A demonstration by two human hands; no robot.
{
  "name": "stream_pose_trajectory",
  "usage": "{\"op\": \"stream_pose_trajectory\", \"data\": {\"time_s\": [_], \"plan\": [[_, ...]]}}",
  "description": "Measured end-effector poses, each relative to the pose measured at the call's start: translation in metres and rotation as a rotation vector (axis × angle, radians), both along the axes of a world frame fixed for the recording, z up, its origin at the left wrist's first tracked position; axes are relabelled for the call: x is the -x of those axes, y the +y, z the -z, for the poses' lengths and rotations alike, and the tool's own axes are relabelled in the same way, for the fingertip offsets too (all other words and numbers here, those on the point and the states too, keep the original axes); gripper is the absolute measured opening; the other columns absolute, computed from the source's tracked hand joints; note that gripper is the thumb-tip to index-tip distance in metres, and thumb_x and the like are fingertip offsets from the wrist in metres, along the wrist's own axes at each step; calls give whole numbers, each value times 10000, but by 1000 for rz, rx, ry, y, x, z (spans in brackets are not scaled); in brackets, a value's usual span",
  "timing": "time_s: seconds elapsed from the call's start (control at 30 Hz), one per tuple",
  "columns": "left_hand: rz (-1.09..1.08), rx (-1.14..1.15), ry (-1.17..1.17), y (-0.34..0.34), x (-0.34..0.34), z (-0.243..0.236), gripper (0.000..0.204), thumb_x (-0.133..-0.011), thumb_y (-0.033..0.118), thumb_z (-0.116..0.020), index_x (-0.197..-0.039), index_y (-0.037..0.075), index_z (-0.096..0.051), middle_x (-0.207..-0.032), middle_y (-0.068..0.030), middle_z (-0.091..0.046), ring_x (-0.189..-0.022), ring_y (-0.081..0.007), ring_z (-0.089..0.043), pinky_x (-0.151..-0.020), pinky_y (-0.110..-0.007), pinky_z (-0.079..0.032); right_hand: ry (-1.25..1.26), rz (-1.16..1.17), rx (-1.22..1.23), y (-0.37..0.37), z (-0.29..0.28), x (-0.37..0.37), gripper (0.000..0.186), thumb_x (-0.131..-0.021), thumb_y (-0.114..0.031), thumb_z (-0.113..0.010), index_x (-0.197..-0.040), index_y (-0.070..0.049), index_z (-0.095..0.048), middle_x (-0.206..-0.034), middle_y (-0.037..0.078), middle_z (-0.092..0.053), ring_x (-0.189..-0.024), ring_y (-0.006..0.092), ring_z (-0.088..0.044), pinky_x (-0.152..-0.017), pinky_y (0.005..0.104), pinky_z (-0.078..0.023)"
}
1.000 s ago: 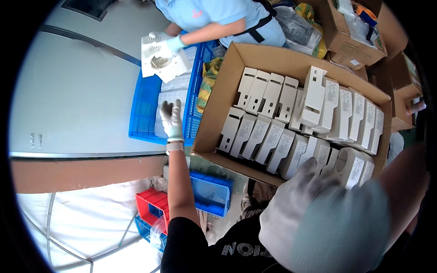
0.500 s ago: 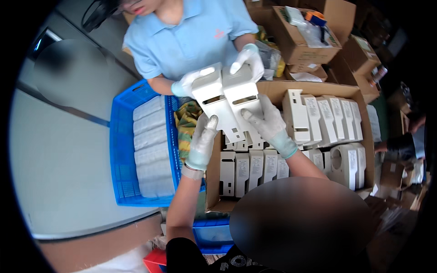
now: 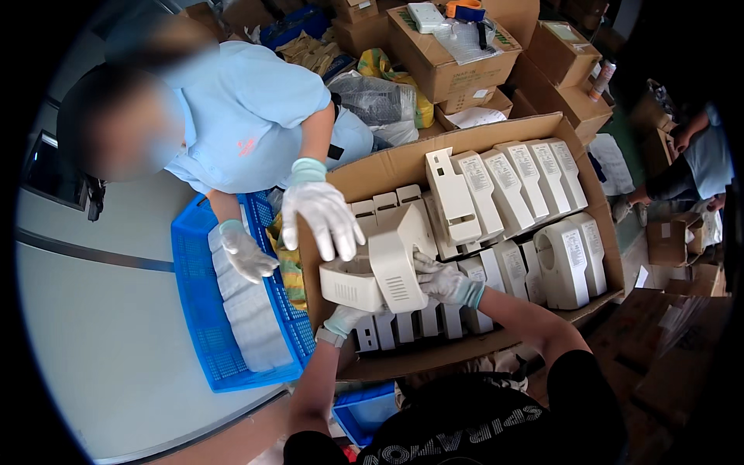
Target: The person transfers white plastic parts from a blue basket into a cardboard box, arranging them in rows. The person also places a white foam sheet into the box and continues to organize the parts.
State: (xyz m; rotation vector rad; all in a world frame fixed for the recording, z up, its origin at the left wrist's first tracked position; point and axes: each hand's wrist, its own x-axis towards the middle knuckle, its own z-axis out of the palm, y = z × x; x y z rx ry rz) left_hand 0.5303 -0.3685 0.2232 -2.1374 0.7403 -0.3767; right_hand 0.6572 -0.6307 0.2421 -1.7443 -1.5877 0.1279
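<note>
My gloved right hand (image 3: 442, 280) grips a white plastic housing (image 3: 397, 271) with vent slots by its right side. My gloved left hand (image 3: 346, 319) is under a second white slotted housing (image 3: 350, 288); its fingers are mostly hidden behind that part. Both housings are tilted over the left end of a large cardboard box (image 3: 496, 139). Several white housings (image 3: 508, 190) with printed labels stand in rows inside the box. Just above my parts hovers a co-worker's gloved hand (image 3: 322, 217), fingers spread and apart from the housings. The co-worker's other gloved hand (image 3: 248, 254) is over a blue crate.
The blue plastic crate (image 3: 186, 256) on the left holds a row of white wrapped items (image 3: 252, 318). Stacked cartons (image 3: 457, 77) stand behind the box. A small blue bin (image 3: 364, 411) sits near me. Another person (image 3: 697, 163) is at the far right.
The co-worker has let go of the two housings and leaned left. My hands have brought the housings down toward the box, turning their slotted ends toward me.
</note>
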Motion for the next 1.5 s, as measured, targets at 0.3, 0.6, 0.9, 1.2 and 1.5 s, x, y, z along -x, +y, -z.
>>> {"op": "stream_pose_trajectory", "data": {"time_s": [0.3, 0.6, 0.9, 1.2, 1.5], "plan": [[-1200, 3592, 929, -20, 72, 28, 430, -917, 283, -326, -1286, 78, -410, -1318, -129, -439, -1198, -295, -437, -1002, -450, -355, 1211, -8, 608, -82, 39, 26, 412, -891, -336, -440, -1166, -44, -533, -1063, 141, -606, -994, 198, -568, -894, 334, -432], [-386, 4113, 1050, -22, -2, -25, 357, -907, 314, -489, -1195, 105, -513, -1205, -88, -556, -1061, -235, -565, -889, -413, -499, 1834, 523, 342, -67, -7, 32, 916, -648, -637, -673, -1183, 73, -453, -1082, 160, -576, -904, 225, -591, -779, 320, -484], [-826, 3452, 911, -54, -8, -27, 217, -899, 339, -516, -977, 157, -606, -704, 43, -585, -792, -132, -594, -910, -515, -429, 1921, 700, 74, -224, -33, 13, 782, -669, -429, -764, -1174, 62, -424, -986, 123, -600, -856, 208, -621, -738, 342, -533], [-1152, 2646, 281, -102, -109, -9, 666, -726, 611, -607, -1076, 48, -537, -951, -67, -564, -900, -155, -555, -802, -389, -462, 755, 935, 1063, -242, -82, -17, 737, -811, -369, -616, -1362, -59, -238, -1221, 207, -492, -1120, 364, -486, -888, 428, -433], [-1245, 986, 359, -149, -184, 52, 546, -736, 387, -604, -1113, -1, -532, -1126, -239, -554, -1044, -324, -549, -878, -395, -442, -294, 509, 992, -239, -65, -1, 502, -784, -492, -540, -1183, -189, -560, -1473, 117, -151, -1374, 326, 5, -1074, 577, 0]]}}
